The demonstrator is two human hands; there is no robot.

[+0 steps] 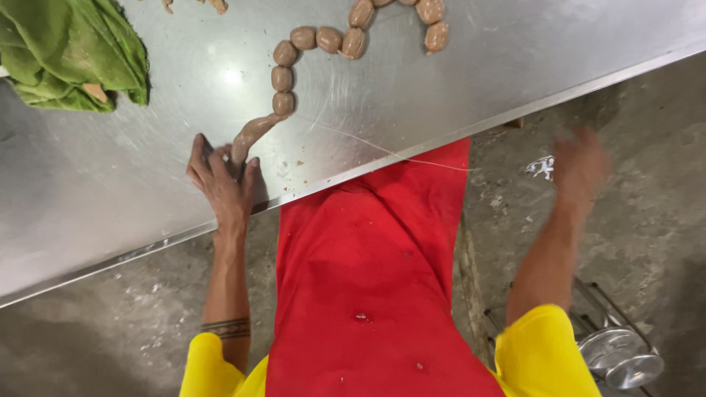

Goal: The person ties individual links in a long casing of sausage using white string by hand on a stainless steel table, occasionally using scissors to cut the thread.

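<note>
So the sausage chain (pixel 294 70) lies on the steel worktop (pixel 110 191), curling from the far edge down toward the near edge, links tied off plump up top and the last stretch still one long unpinched tail. That tail end sits right under the left hand (pixel 224 184), which pinches it between fingers and thumb just beside the worktop's near edge. A thin string (pixel 382 151) runs from the chain across the near edge toward the red apron (pixel 368 279). The right hand (pixel 581 165) hangs off the worktop over the concrete floor, blurred, so can't tell its grip. Green cloth (pixel 73 51) is bunched at the far left corner.
</note>
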